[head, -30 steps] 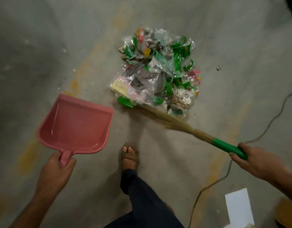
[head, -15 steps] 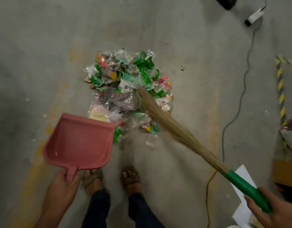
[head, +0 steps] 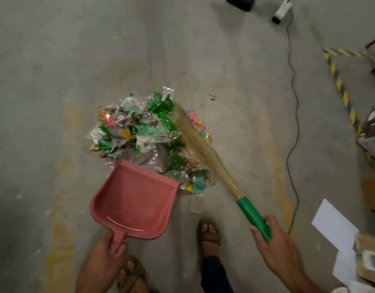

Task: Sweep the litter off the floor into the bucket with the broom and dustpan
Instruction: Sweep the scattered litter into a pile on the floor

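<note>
A heap of litter [head: 146, 134], mostly clear and green plastic wrappers, lies on the grey concrete floor in the middle of the view. The pink dustpan [head: 133, 199] has its front lip against the near edge of the heap; my left hand [head: 102, 261] grips its short handle. My right hand [head: 277, 248] grips the green handle of a straw broom [head: 199, 149], whose bristles lie along the right side of the heap. The bucket is out of view.
A black cable [head: 294, 123] snakes down the floor on the right. Yellow-black hazard tape [head: 340, 89], a white sheet [head: 332, 225] and cardboard [head: 370, 256] sit at the right edge. A small scrap [head: 212, 96] lies apart from the heap. My sandalled feet [head: 209, 235] stand just behind the dustpan.
The dustpan has moved forward and right until its lip meets the heap. The broom has swung from the near side of the heap to its right side, and my feet have shifted.
</note>
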